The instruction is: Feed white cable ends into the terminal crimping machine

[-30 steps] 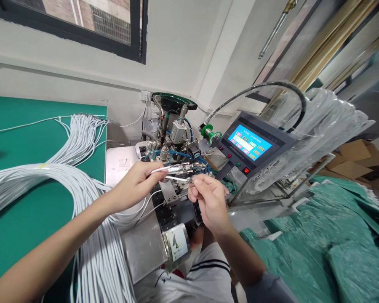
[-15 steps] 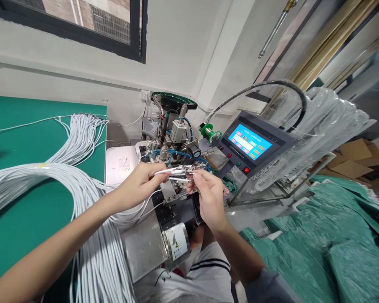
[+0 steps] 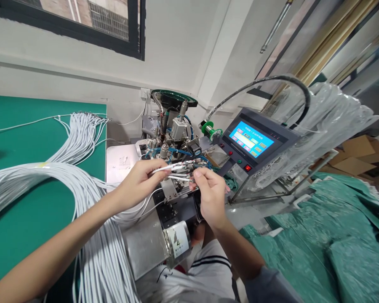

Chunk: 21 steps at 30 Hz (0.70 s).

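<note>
My left hand (image 3: 148, 176) is closed around several white cables (image 3: 177, 167), whose stripped, metal-tipped ends point right. Facing it, my right hand (image 3: 209, 191) pinches with thumb and forefinger at the tip of a lower white cable (image 3: 180, 179). Its fingertips partly cover that end, so the exact contact is hard to see. Both hands are held up in front of a bench machine (image 3: 177, 134) with metal cylinders and blue air tubes. A large bundle of white cables (image 3: 97, 235) hangs over the table edge beside my left forearm.
A green table (image 3: 19, 240) bears another fanned cable bundle (image 3: 84, 130). Right of the machine stand a green wire spool (image 3: 211, 131) and a control panel with a lit screen (image 3: 251, 139). Green plastic sheeting (image 3: 318, 240) and cardboard boxes (image 3: 363, 155) lie at the right.
My right hand has moved slightly right and down, away from the upper cable ends, which now show more clearly. My left hand keeps its hold almost in place.
</note>
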Each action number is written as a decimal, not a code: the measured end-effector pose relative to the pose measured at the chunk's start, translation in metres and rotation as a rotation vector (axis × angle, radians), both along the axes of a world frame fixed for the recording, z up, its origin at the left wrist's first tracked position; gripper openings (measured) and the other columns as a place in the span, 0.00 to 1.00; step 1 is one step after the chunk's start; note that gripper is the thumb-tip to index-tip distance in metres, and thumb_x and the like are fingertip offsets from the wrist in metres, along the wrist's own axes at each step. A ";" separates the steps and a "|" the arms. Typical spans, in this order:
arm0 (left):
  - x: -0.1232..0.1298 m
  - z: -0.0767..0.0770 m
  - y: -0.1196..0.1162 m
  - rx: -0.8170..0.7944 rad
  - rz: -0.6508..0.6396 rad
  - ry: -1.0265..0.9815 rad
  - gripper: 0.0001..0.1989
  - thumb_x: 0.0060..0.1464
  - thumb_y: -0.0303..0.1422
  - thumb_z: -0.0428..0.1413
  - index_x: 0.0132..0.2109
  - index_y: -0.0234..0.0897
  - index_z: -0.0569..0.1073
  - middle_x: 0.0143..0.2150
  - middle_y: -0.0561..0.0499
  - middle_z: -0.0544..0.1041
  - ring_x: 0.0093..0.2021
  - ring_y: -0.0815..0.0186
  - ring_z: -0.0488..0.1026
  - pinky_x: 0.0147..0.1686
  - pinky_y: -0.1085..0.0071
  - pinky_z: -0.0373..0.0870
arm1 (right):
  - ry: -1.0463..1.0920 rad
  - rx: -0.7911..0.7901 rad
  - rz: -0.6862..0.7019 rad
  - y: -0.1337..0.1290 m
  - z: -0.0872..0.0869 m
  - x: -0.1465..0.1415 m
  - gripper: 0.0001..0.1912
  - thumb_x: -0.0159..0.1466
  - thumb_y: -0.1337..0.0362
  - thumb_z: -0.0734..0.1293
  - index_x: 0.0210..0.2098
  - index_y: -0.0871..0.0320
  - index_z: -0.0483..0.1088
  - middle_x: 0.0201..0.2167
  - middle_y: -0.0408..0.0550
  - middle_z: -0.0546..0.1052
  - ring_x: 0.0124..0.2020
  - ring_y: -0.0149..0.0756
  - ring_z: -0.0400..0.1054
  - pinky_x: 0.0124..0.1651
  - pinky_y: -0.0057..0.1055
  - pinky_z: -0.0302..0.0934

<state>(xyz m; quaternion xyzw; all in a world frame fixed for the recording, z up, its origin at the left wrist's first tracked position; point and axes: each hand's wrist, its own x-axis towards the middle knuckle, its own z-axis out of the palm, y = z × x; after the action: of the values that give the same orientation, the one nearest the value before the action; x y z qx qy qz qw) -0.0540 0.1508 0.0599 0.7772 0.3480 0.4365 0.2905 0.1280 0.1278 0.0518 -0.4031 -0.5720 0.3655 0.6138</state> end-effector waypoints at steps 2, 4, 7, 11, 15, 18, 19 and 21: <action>0.001 -0.001 0.000 0.013 0.041 -0.034 0.14 0.60 0.34 0.47 0.27 0.34 0.65 0.23 0.56 0.63 0.26 0.73 0.58 0.26 0.76 0.54 | 0.003 -0.007 -0.002 0.000 0.000 0.000 0.13 0.61 0.58 0.65 0.24 0.59 0.68 0.19 0.40 0.66 0.21 0.26 0.60 0.25 0.25 0.56; 0.002 -0.002 0.001 0.010 0.077 -0.047 0.14 0.60 0.35 0.47 0.27 0.34 0.64 0.24 0.56 0.64 0.26 0.72 0.59 0.26 0.76 0.54 | 0.006 -0.017 -0.001 0.000 -0.001 -0.001 0.13 0.61 0.58 0.64 0.24 0.59 0.67 0.19 0.40 0.66 0.21 0.26 0.60 0.26 0.25 0.56; 0.002 -0.004 0.002 0.002 0.086 -0.034 0.16 0.61 0.37 0.46 0.26 0.34 0.63 0.23 0.56 0.63 0.25 0.72 0.59 0.25 0.76 0.54 | 0.024 -0.031 0.016 0.000 -0.003 -0.001 0.13 0.61 0.58 0.64 0.25 0.59 0.68 0.19 0.39 0.66 0.20 0.26 0.60 0.26 0.25 0.56; 0.003 -0.006 0.002 0.006 0.085 -0.028 0.16 0.61 0.37 0.46 0.26 0.34 0.62 0.22 0.56 0.62 0.25 0.72 0.58 0.25 0.76 0.53 | 0.050 -0.047 0.044 0.000 -0.005 0.000 0.14 0.61 0.57 0.64 0.24 0.59 0.68 0.19 0.39 0.66 0.20 0.25 0.60 0.25 0.25 0.54; 0.003 -0.006 0.002 0.007 0.069 -0.034 0.16 0.61 0.35 0.46 0.25 0.34 0.60 0.22 0.56 0.62 0.24 0.73 0.57 0.25 0.76 0.53 | 0.065 -0.057 0.062 -0.002 -0.007 0.001 0.13 0.61 0.58 0.64 0.24 0.59 0.68 0.19 0.39 0.66 0.20 0.26 0.60 0.26 0.25 0.53; 0.002 -0.005 0.002 0.002 0.054 -0.040 0.16 0.61 0.34 0.46 0.25 0.34 0.61 0.22 0.56 0.62 0.24 0.73 0.57 0.25 0.76 0.52 | 0.078 -0.052 0.082 -0.003 -0.007 0.001 0.13 0.62 0.58 0.64 0.24 0.59 0.68 0.18 0.39 0.66 0.20 0.26 0.59 0.26 0.25 0.52; 0.002 -0.005 0.002 0.004 0.047 -0.042 0.16 0.61 0.34 0.46 0.25 0.34 0.61 0.22 0.56 0.62 0.24 0.73 0.57 0.25 0.76 0.52 | 0.081 -0.050 0.086 -0.004 -0.007 0.001 0.13 0.62 0.59 0.64 0.24 0.59 0.67 0.18 0.39 0.66 0.20 0.26 0.59 0.26 0.25 0.52; 0.002 -0.005 0.002 0.007 0.040 -0.044 0.16 0.61 0.34 0.46 0.25 0.34 0.61 0.22 0.57 0.62 0.25 0.73 0.57 0.25 0.77 0.52 | 0.078 -0.046 0.089 -0.005 -0.006 0.001 0.13 0.62 0.59 0.64 0.24 0.59 0.67 0.18 0.39 0.65 0.20 0.26 0.59 0.26 0.26 0.52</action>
<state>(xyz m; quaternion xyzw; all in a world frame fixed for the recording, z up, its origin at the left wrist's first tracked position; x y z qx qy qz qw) -0.0516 0.1531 0.0550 0.7613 0.3554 0.4603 0.2868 0.1286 0.1229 0.0458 -0.3765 -0.5565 0.4209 0.6094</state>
